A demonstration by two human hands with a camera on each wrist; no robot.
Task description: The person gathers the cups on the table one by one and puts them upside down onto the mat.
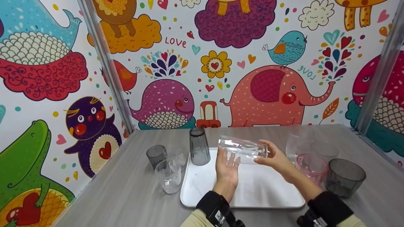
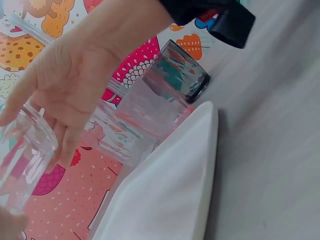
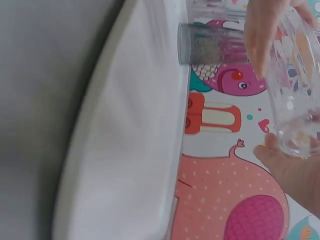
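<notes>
A tall clear drinking glass [image 1: 241, 149] lies nearly sideways in the air above a white tray [image 1: 262, 189]. My left hand [image 1: 226, 171] holds its wider, left end, with fingers visible through the glass. At the narrower base end, my right hand [image 1: 277, 160] grips with thumb and fingers. The left wrist view shows the right hand [image 2: 75, 80] at the glass [image 2: 25, 155]. In the right wrist view, the left hand [image 3: 267, 32] and right thumb sit at opposite ends of the glass [image 3: 295, 100]. A tall grey glass [image 1: 199, 148] stands upside down on the tray's back left corner.
Left of the tray stand a short grey glass [image 1: 157, 156] and clear glasses [image 1: 169, 176]. On its right are a pink glass [image 1: 311, 167], a wide dark glass [image 1: 345, 178] and clear glasses [image 1: 298, 142]. Cartoon-printed walls [image 1: 176, 69] border the grey table [image 1: 126, 189].
</notes>
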